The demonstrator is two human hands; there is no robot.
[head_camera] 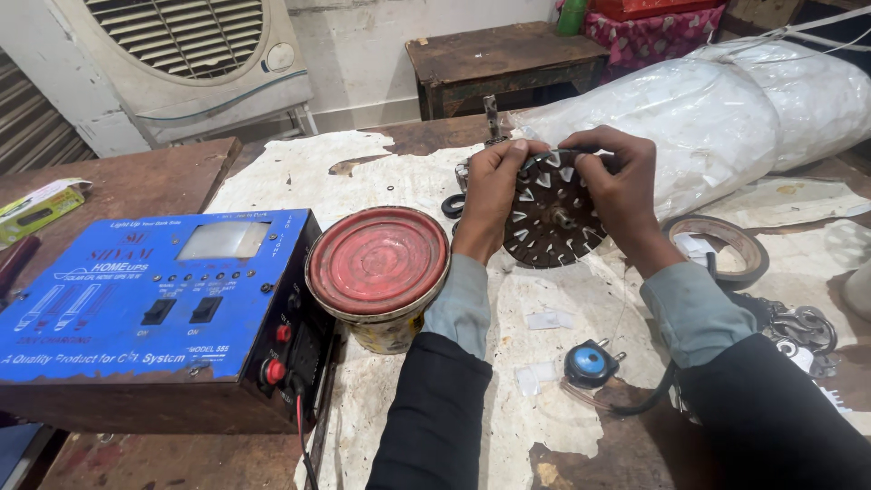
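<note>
A dark round slotted metal core [551, 222] with pale paper strips in its slots stands tilted on the table's paper cover [299, 177]. My left hand [494, 186] grips its upper left rim. My right hand [621, 191] holds its upper right rim, and the fingertips of both hands meet at the top edge on one paper strip. A small shaft shows at the core's centre.
A blue box with switches and red knobs [154, 304] sits at the left, a red-lidded tin [379, 263] beside it. A tape roll [726, 249], a blue plug [590, 363], metal parts [803, 328] and a plastic-wrapped bundle [726, 109] lie at the right. A wooden bench [504, 54] and air cooler [181, 54] stand behind.
</note>
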